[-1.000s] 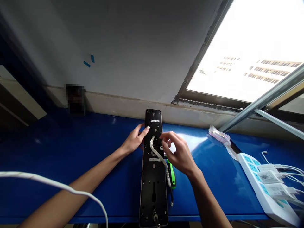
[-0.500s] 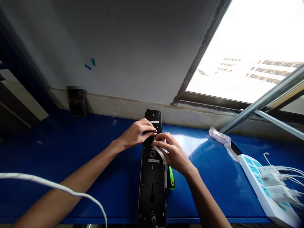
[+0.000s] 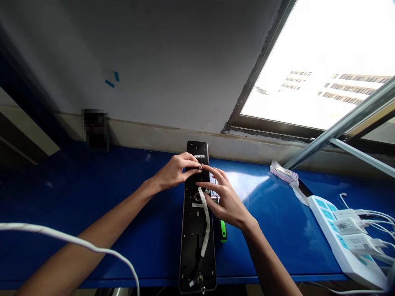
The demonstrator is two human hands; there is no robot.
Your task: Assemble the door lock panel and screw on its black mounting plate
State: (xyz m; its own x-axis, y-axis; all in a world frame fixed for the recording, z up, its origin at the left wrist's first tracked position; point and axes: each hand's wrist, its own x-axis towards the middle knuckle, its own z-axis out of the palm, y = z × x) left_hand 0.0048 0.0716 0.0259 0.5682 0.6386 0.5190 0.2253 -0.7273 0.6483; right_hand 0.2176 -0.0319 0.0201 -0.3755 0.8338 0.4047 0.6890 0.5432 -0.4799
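A long black panel [image 3: 197, 230], resembling a door lock plate, lies lengthwise on the blue table. Over its upper part, my left hand [image 3: 177, 170] pinches a small brass-coloured piece [image 3: 200, 167]. My right hand [image 3: 226, 193] is open with fingers apart; its index fingertip is at the small piece, and another finger reaches the panel lower down. A white-sleeved cable [image 3: 206, 226] runs from below my right fingers down the panel to a small white connector [image 3: 191, 283]. A metal stem [image 3: 201, 283] stands at the panel's near end. Beside the panel lies a green-and-black handled screwdriver [image 3: 223, 230], partly hidden.
At the right is a white power strip [image 3: 335, 242] with several chargers and cables. A plastic-wrapped packet [image 3: 284, 172] lies behind it. A white cable [image 3: 77, 240] crosses the lower left. The wall [image 3: 154, 82], window and metal strut [image 3: 324, 142] bound the far side.
My right fingers have spread and the index has moved up to the small piece. The white-sleeved cable has shifted from the panel's right edge onto its face. My left hand keeps its pinch.
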